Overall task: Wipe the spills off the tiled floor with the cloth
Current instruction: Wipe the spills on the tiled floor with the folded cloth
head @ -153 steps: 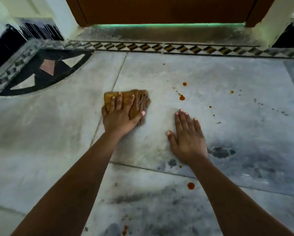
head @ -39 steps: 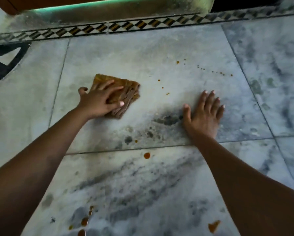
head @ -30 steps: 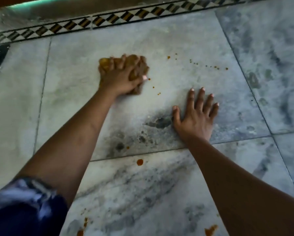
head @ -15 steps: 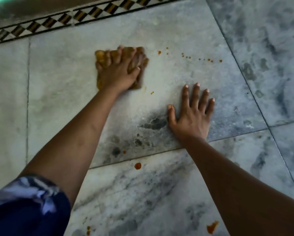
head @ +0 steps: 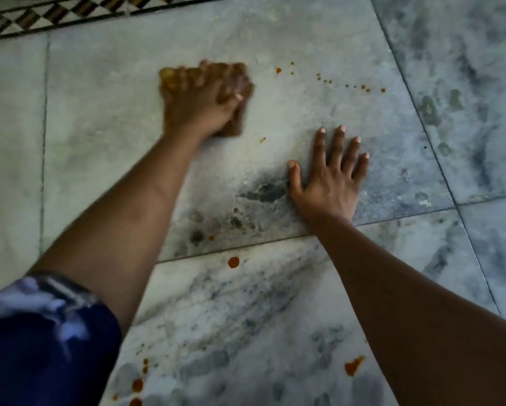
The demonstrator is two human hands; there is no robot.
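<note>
My left hand [head: 205, 104] presses a folded brown-yellow cloth [head: 169, 79] flat on the grey marble floor tile [head: 99, 112]; the hand covers most of the cloth and is motion-blurred. My right hand [head: 329, 177] lies flat on the same tile, fingers spread, holding nothing. A trail of small orange droplets [head: 354, 86] runs to the right of the cloth. One small drop [head: 262, 139] sits between the two hands. A bigger round orange spot [head: 233, 262] lies on the nearer tile.
A patterned diamond border strip [head: 55, 16] runs along the top left. More orange spills sit near the bottom edge [head: 137, 385] and by my right forearm [head: 353, 366]. Dark grey stains [head: 263, 193] mark the tile beside my right thumb. A blue sleeve [head: 40, 347] fills the lower left.
My left hand has slid the cloth across the tile and slightly rightward toward the droplet trail. The right hand stays planted flat. The camera has dipped closer to the floor.
</note>
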